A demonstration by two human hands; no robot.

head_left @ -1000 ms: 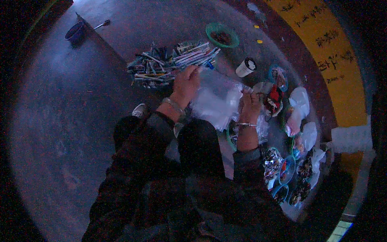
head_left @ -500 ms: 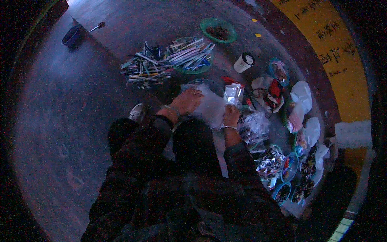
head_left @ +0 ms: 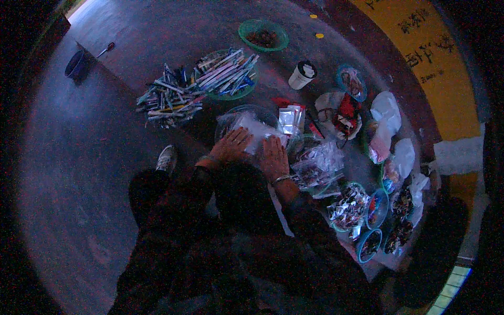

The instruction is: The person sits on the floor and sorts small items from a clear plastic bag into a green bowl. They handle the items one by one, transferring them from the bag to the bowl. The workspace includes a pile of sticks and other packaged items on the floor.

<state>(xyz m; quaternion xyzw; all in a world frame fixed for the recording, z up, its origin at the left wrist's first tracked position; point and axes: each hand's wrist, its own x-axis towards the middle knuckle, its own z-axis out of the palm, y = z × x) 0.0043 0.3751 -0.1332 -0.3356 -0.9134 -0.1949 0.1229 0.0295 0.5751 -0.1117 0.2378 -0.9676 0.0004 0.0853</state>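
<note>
Both hands flat on a clear plastic bag, floor level, dim light.

Head view: left hand (head_left: 231,147) and right hand (head_left: 273,156) lie spread, palms down, on the clear plastic bag (head_left: 252,126); its contents and long axis are unreadable. Pile of pens (head_left: 197,84) beyond; open floor (head_left: 79,157) lies left.

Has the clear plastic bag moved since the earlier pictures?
Yes. The bag was lifted between the hands near the pens; now it lies lower, flat on the floor under the left hand and right hand.
</note>
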